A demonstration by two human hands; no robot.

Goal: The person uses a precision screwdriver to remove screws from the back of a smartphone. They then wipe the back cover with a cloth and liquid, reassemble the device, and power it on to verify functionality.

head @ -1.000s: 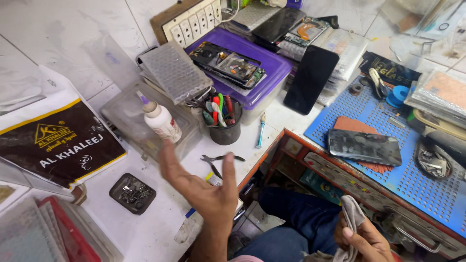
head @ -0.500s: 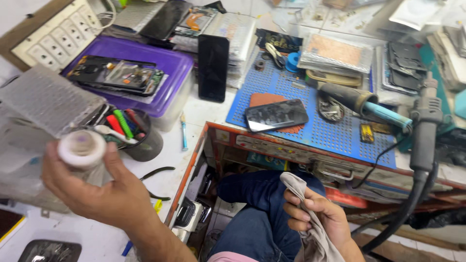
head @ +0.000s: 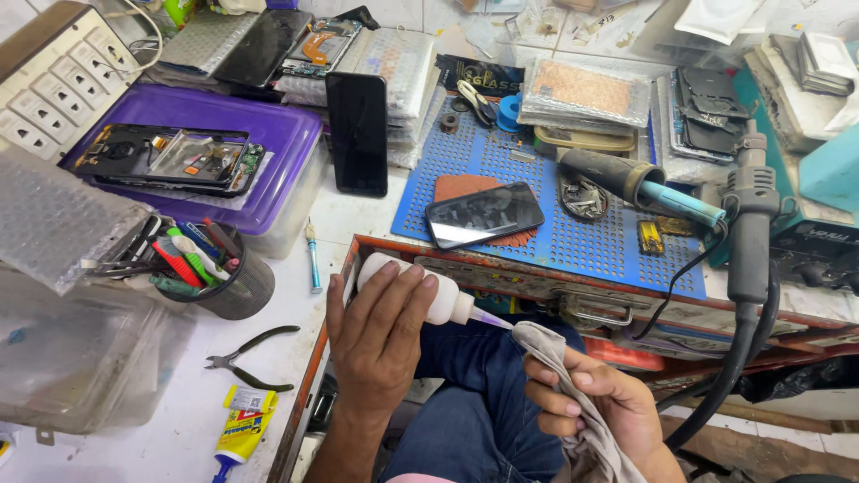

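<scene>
A white squeeze bottle (head: 420, 291) lies tilted at lower centre of the frame, its thin nozzle touching a crumpled grey cloth (head: 559, 376). The left hand (head: 376, 344) is wrapped round the bottle, fingers closed over its body; the right hand (head: 595, 407), lower right of centre, is bunched on the cloth.

Far left, a clear plastic box (head: 72, 353) fills the lower corner. Beside it, on the white tabletop (head: 286, 295), lie black pliers (head: 246, 358) and a yellow glue tube (head: 240, 434) with a blue cap, near the bottom edge. Bare table is left only in a narrow strip between these and the red-edged drawer rim (head: 309, 394). A dark cup of tools (head: 219, 273) stands just above the pliers.

Upper left, a purple lidded box (head: 268, 148) carries an opened phone (head: 170, 161). A black phone (head: 356, 134) lies right of it, face up.

At centre, a blue perforated mat (head: 573, 241) holds another phone (head: 483, 215), resting on a reddish pad. Clear packets with an orange sheet (head: 586, 89) lie above. Right, a grey hot-air handle (head: 750, 224) hangs over the bench edge, apparently cabled downward.
</scene>
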